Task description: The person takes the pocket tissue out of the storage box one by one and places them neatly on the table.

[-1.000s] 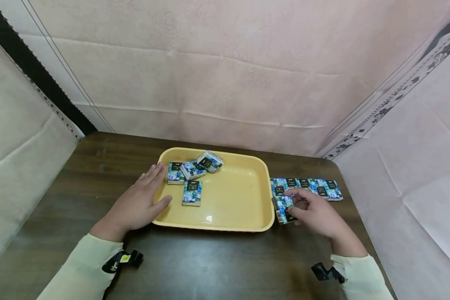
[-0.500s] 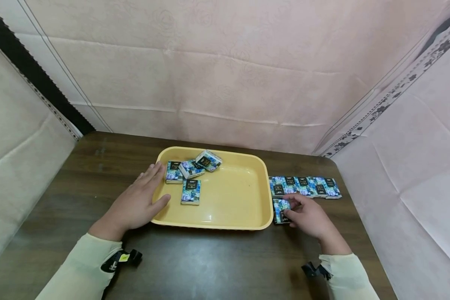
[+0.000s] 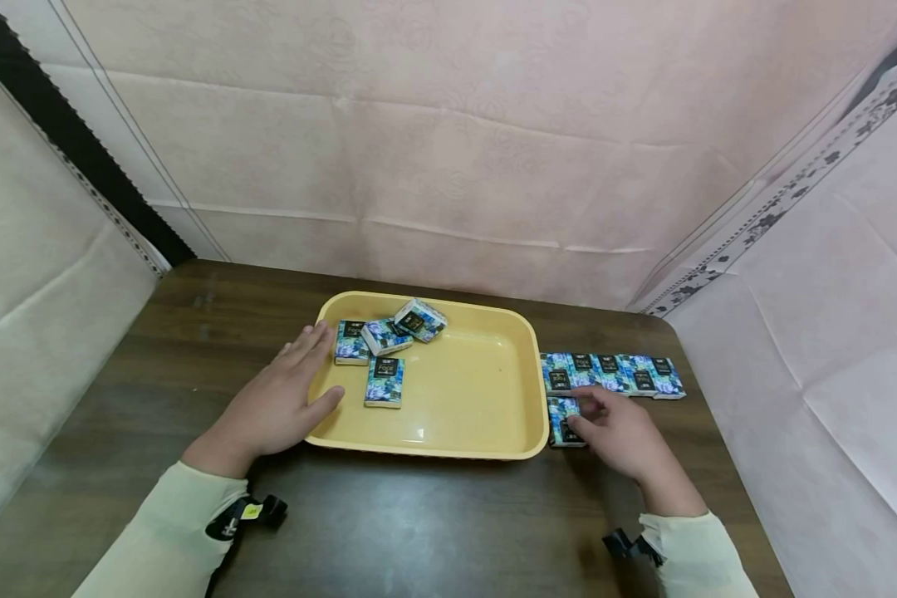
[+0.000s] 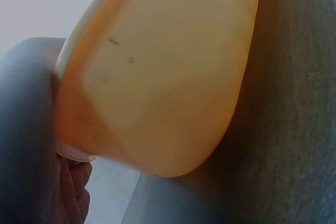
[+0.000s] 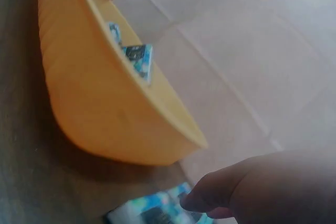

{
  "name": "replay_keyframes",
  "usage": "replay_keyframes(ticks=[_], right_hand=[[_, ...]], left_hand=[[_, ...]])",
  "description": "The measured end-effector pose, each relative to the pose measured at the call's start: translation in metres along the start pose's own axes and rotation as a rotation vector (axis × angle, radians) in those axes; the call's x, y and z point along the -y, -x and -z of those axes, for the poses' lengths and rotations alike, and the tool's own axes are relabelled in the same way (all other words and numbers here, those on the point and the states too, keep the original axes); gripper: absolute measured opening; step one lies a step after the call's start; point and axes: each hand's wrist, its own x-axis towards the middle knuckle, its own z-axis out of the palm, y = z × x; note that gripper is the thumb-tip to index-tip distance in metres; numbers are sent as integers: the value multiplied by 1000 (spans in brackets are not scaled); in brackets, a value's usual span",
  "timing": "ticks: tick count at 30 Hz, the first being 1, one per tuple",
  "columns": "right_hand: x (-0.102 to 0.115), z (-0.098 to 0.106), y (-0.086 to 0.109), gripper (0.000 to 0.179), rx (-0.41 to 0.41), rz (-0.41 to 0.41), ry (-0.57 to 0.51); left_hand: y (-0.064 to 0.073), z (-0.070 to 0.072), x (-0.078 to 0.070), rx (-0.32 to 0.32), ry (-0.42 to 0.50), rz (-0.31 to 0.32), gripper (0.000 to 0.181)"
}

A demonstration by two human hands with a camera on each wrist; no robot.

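Tray [image 3: 467, 390]: smooth glossy plast.; tbl [image 3: 389, 523]: wood w/ sheen.

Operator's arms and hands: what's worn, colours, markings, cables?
Left hand and right hand: bare, no gloves. Left sleeve and right sleeve: pale cream-green. Left wears a black strap with white marking, a yellow label and a black block; right, a black mount. No cables visible.

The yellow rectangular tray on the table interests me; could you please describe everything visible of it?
The yellow, rectangular, plastic-looking tray has rounded corners, a raised rim and a glossy floor; dark specks show on its outer wall in the left wrist view. It sits right way up on the dark brown wooden table. Four small blue-patterned boxes lie inside, mainly leftward. The person's left hand touches its left rim.
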Motion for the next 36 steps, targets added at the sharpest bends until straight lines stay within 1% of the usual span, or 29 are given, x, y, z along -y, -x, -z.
replay_keyframes(ticks=[4, 8, 11, 14, 17, 19, 22, 25, 30, 33, 36], right_hand=[[18, 11, 6, 49, -92, 79, 70], [43, 18, 8, 48, -142, 165, 75], [63, 15, 2, 45, -164, 268, 72], [81, 6, -9, 43, -179, 390, 56], [96, -5, -21, 44, -159, 471, 17], [106, -10, -30, 45, -131, 504, -2], [119, -16, -44, 46, -91, 549, -4], [131, -21, -60, 46, -72, 579, 36], [149, -27, -82, 44, -52, 596, 130], [159, -33, -94, 46, -48, 624, 195], [168, -41, -103, 48, -44, 656, 237]], left_hand=[[-1, -1, 0, 1, -3, 6, 91], [0, -1, 0, -1, -1, 4, 91], [0, -1, 1, -4, -2, 3, 91], [0, -1, 1, -7, -2, 6, 90], [0, -1, 0, -5, 3, 8, 91], [0, 0, -1, -1, 9, 8, 91], [1, 1, -2, 5, 8, 9, 90], [0, 2, -2, 7, 2, 3, 90], [-1, 3, -3, 7, 1, 0, 90], [0, 4, -3, 7, 0, 0, 90], [0, 3, -3, 6, 0, -1, 90]])
